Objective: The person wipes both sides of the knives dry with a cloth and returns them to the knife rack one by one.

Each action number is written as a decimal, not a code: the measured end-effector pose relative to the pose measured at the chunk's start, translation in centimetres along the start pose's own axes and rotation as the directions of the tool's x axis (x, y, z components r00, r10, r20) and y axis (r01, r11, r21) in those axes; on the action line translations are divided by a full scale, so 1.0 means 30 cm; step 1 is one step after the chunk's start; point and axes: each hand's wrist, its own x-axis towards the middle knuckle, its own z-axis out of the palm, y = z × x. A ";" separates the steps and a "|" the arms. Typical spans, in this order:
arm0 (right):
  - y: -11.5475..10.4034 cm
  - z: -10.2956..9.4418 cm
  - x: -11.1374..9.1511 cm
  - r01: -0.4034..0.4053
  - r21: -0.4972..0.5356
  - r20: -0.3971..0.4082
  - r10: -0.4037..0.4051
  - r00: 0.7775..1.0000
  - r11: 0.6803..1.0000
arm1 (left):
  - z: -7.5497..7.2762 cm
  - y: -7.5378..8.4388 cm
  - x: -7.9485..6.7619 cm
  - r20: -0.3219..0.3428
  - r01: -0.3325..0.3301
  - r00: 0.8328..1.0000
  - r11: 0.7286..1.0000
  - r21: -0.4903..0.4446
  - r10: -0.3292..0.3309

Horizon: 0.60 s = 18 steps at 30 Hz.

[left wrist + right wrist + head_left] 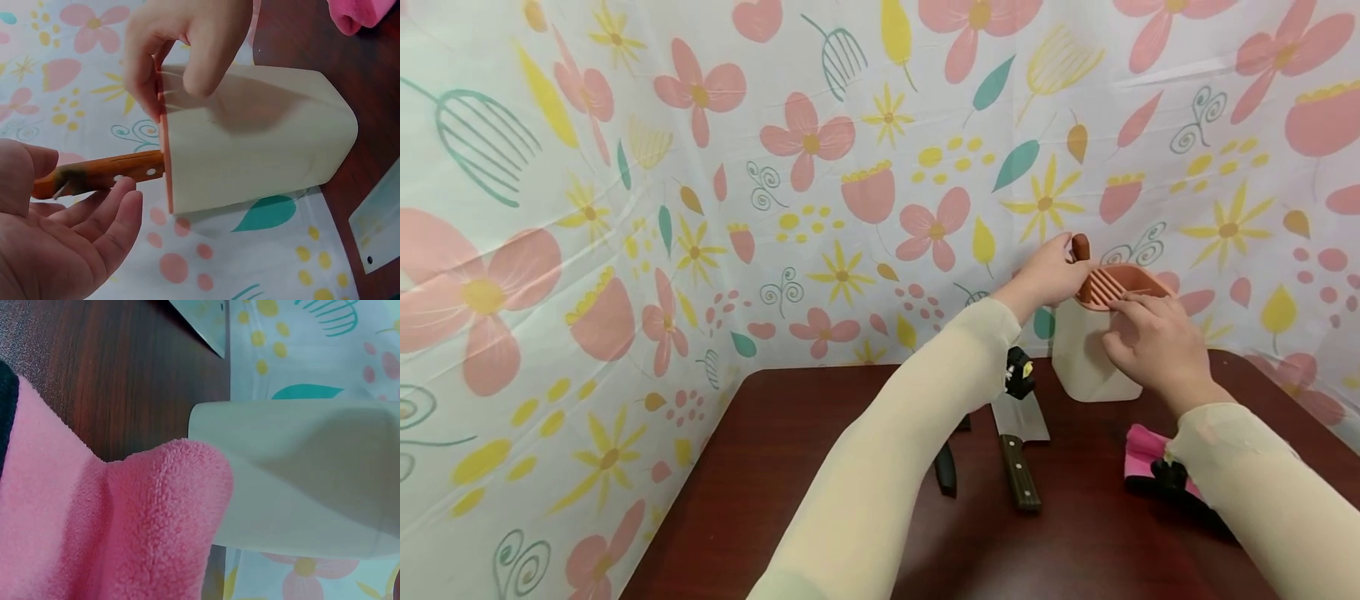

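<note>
A cream knife holder with a terracotta slotted top stands upright at the back of the table. The brown wooden handle of a knife sticks out of its top; the blade is hidden inside. My left hand holds that handle loosely, thumb on one side and curled fingers on the other, as the left wrist view shows. Over the holder's rim bend the fingers of my right hand, its thumb against the outer wall. The right wrist view shows mostly the holder's side, with hardly any hand.
On the table lies a cleaver with a riveted handle, just left of the holder. Beside it is a black-handled knife, partly under my left sleeve. A pink cloth lies near my right forearm. Flower-patterned fabric hangs behind.
</note>
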 end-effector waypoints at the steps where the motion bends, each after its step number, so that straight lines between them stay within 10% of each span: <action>1: 0.000 0.001 0.001 0.005 0.001 -0.002 -0.005 1.000 1.000 | -0.009 -0.002 -0.004 0.009 0.001 1.000 1.000 0.004 -0.001; 9: 0.007 -0.006 -0.002 0.013 0.026 0.041 -0.014 0.999 1.000 | -0.122 -0.083 -0.088 0.125 -0.151 0.982 0.986 0.077 0.141; 18: 0.014 -0.045 0.028 -0.009 0.030 0.212 0.003 0.977 1.000 | -0.215 -0.340 -0.338 0.290 -0.284 0.931 0.941 0.184 0.224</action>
